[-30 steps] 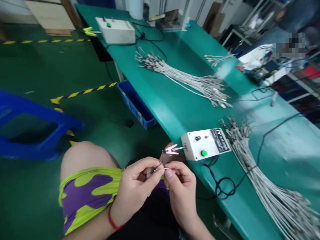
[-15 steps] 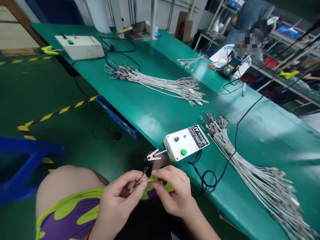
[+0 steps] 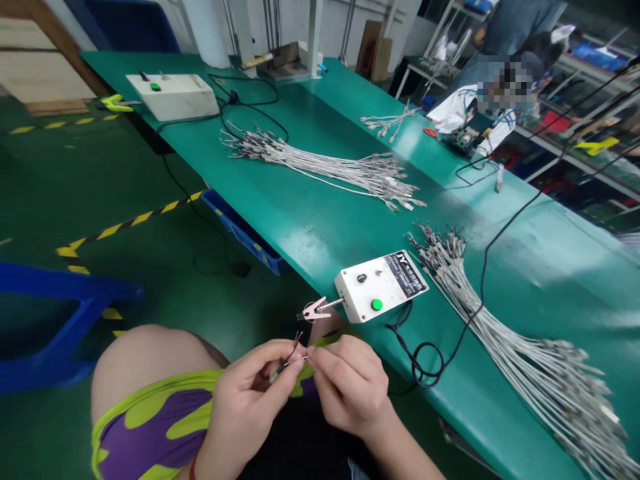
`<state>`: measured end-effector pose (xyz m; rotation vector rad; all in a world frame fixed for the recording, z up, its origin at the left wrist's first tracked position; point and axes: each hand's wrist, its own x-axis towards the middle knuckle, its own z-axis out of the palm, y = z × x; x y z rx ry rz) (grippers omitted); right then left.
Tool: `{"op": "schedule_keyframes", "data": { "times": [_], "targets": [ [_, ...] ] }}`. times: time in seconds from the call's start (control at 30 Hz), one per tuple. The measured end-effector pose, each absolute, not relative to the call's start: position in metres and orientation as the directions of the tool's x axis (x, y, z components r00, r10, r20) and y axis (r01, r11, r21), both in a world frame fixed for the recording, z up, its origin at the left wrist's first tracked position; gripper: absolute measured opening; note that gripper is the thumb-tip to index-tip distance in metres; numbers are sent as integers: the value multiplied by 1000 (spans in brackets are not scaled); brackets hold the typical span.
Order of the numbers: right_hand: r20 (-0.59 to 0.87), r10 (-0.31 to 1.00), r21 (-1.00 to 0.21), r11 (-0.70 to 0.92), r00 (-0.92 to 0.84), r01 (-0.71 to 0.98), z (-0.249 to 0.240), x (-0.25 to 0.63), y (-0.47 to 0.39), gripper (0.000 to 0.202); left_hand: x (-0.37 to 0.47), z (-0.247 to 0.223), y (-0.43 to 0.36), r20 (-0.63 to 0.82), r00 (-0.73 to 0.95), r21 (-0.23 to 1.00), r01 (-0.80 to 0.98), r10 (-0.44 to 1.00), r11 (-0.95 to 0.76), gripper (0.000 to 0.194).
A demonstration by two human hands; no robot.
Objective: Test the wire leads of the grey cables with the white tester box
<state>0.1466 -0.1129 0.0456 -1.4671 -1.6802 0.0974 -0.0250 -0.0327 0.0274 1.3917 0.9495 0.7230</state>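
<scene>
Over my lap, my left hand [image 3: 257, 393] pinches the stripped end of a cable [image 3: 281, 368], with thin red and dark wires sticking up past the fingers. Fingertip to fingertip with it, my right hand [image 3: 350, 383] is closed in a pinch on a fine pale wire strand of that same cable. Just beyond both hands, a pink clip [image 3: 315, 309] juts out on a metal rod from a white box [image 3: 383, 287] with a green button and a black knob. The box rests at the near table edge.
Bundles of white cables lie on the green table [image 3: 310, 230]: one cable bundle [image 3: 520, 360] at right, another cable bundle [image 3: 325, 167] farther back. A second white box [image 3: 173, 97] stands far left. Black cords loop across the right. A blue bin [image 3: 245, 230] sits below the edge; a co-worker [image 3: 520, 40] is beyond.
My right hand has closed its fingers on the wire strand and come up against my left fingertips. The whole view has shifted slightly, so things appear farther right.
</scene>
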Motion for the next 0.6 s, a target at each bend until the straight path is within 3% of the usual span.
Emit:
{"op": "schedule_keyframes", "data": {
  "times": [0.17, 0.23, 0.3, 0.33, 0.4, 0.6],
  "targets": [
    [489, 803, -728, 159, 342, 667, 44, 137, -116, 36, -19, 36, -25, -247, 463, 961, 2, 851, 277, 11],
    [284, 780, -894, 5, 558, 448, 38, 135, -116, 18, -16, 37, -20, -316, 442, 924, -59, 839, 378, 15],
    [-49, 751, -991, -120, 658, 63, 28, 134, -111, 6, -14, 36, -14, -349, 419, 899, -103, 839, 425, 19],
    [-187, 746, -982, -153, 639, -109, 23, 133, -108, 12, -13, 35, -12, -355, 408, 894, -115, 841, 433, 20],
    [-311, 759, -941, -161, 572, -298, 12, 131, -99, 22, -10, 33, -8, -361, 391, 889, -131, 847, 440, 21],
    [-316, 755, -906, -62, 574, -418, -3, 124, -81, 22, -5, 28, -1, -379, 359, 885, -130, 853, 448, 23]
  ]
}}
